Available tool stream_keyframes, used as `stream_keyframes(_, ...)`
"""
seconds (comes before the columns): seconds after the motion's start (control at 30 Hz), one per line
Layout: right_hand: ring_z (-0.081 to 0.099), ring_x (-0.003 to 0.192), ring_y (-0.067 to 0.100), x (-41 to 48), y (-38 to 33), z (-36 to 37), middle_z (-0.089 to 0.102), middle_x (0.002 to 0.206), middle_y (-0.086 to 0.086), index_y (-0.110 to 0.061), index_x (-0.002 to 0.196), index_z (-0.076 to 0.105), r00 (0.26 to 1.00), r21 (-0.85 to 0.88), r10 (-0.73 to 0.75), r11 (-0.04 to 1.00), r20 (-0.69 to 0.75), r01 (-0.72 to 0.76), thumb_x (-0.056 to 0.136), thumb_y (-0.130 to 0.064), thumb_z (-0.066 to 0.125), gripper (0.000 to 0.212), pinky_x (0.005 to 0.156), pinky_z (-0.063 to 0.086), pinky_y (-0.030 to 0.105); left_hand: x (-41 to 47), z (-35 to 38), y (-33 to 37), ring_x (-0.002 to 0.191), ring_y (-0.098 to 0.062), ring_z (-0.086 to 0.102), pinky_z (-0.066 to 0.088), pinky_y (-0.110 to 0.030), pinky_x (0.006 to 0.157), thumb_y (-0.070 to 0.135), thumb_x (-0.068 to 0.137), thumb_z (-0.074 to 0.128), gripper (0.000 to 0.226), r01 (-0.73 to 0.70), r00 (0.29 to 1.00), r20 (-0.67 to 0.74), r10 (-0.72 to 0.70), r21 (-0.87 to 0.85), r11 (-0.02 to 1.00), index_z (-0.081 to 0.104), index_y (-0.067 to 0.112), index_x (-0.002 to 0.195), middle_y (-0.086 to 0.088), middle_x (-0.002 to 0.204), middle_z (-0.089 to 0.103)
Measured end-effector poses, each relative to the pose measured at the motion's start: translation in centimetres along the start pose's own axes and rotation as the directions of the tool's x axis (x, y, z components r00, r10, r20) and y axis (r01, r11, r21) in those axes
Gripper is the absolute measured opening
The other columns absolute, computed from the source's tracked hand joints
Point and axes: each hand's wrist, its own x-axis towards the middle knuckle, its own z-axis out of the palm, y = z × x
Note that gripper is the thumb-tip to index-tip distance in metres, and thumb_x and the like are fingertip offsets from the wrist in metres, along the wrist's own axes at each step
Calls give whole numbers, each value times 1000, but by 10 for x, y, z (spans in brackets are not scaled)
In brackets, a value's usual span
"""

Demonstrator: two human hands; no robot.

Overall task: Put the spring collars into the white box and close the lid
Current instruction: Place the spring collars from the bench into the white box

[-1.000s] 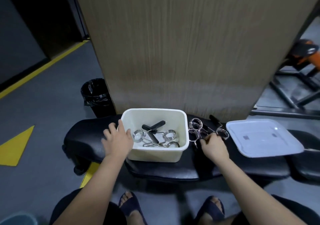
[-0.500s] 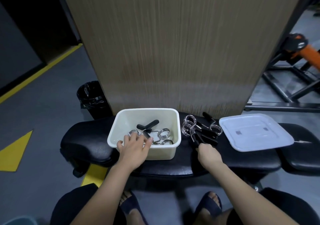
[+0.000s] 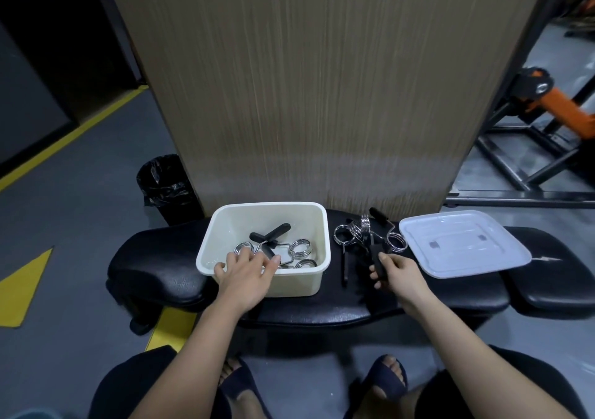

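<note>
The white box (image 3: 302,215) stands open on a black padded bench (image 3: 154,267), with several chrome spring collars (image 3: 299,248) with black handles inside. My left hand (image 3: 244,273) rests over the box's front left rim, fingers spread, holding nothing. To the right of the box lies a pile of spring collars (image 3: 363,235) on the bench. My right hand (image 3: 399,273) is closed around the black handle of one collar from that pile. The white lid (image 3: 460,244) lies flat on the bench at the right, apart from the box.
A wooden panel (image 3: 322,96) rises directly behind the bench. A black bin (image 3: 167,186) stands on the floor at the back left. Gym equipment with orange parts (image 3: 553,103) is at the right. My knees and sandalled feet are below the bench.
My left hand has slid from the box's left side to its front rim. My right hand has closed on a collar handle and drawn it slightly toward me.
</note>
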Motion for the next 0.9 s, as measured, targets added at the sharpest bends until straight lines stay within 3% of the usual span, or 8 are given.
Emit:
stream_keyframes(0.13,52,59,18,0,-4,-10,63,78,16,3,87,64,998,129,-44,991,41,38,104,-18,48,31,47,44,22,1,-2,1,118,-22,35,22,-48,103,68,95,18,53,1,1000,14,-1,6,1000,59,34,101,4,123,46)
stream_keyframes(0.27,53,61,17,-3,-17,-13,62,77,12,1,93,62,982,327,-51,945,182,-11,104,-13,46,24,47,42,22,0,0,0,118,-22,35,23,-48,102,68,94,18,53,-1,1000,5,1,6,1000,58,34,100,4,122,46)
stream_keyframes(0.43,54,60,17,-5,-31,-2,63,79,13,-1,93,63,971,352,-57,935,233,-30,103,-13,47,22,49,44,22,0,-1,1,117,-22,35,22,-48,102,68,95,18,53,-5,1000,14,5,6,1000,58,34,102,4,121,46)
stream_keyframes(0.6,47,56,21,-12,-41,7,63,72,14,1,89,64,953,87,-172,984,250,155,103,-22,50,30,53,42,29,0,0,0,118,-20,34,21,-45,101,68,94,17,52,-21,1000,6,21,8,1000,57,35,101,6,120,45)
stream_keyframes(0.7,54,52,16,-21,-58,17,68,68,7,-4,89,66,927,-153,-272,936,258,317,102,-22,52,27,55,44,31,-1,3,-3,117,-16,36,19,-40,97,63,96,25,38,-55,997,-56,51,-69,996,52,36,99,12,115,45)
stream_keyframes(0.8,57,50,2,-29,-78,32,70,68,0,-14,91,66,867,-388,-381,782,322,488,101,-21,54,18,57,44,19,-6,5,-16,117,-16,39,20,-35,95,59,94,36,28,-175,972,-196,129,-236,956,49,38,107,15,113,43)
stream_keyframes(0.9,61,69,12,-25,-88,54,66,73,-5,-21,87,64,779,-604,-475,498,409,622,98,-27,56,15,68,46,29,-6,3,-43,122,-22,39,25,-40,103,75,84,42,59,-172,908,-411,84,-182,968,49,32,123,10,122,45)
